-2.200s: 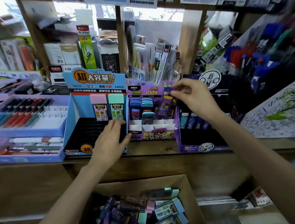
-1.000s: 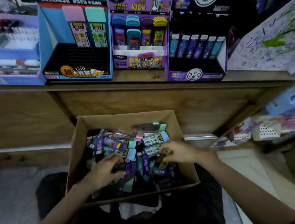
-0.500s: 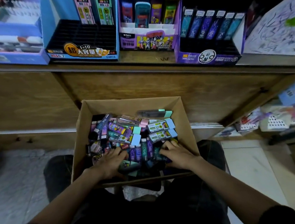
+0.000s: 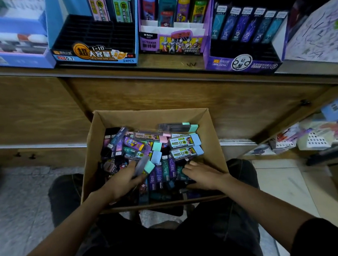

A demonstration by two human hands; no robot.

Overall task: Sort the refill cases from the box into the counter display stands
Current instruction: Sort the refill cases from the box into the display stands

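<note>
A cardboard box (image 4: 150,112) sits on my lap, filled with several mixed refill cases (image 4: 185,141). My left hand (image 4: 122,182) is inside it and grips a grey refill case with a teal cap (image 4: 146,166) between thumb and fingers. My right hand (image 4: 205,175) lies on dark purple and teal cases at the box's right side, its fingers fairly straight. On the counter above stand a blue display stand (image 4: 95,53), a purple Ultraman stand (image 4: 171,43) and a dark purple stand (image 4: 244,62), each holding a few upright cases at the back.
The wooden counter front (image 4: 161,92) rises right behind the box. Blue pen trays (image 4: 13,57) stand at the counter's left and a scribbled test pad (image 4: 318,35) at its right. Packaged goods (image 4: 316,136) fill a low shelf on the right.
My gaze dropped from the counter stands to the box. Both hands moved down into it, and my left hand has lifted a teal-capped case out of the pile.
</note>
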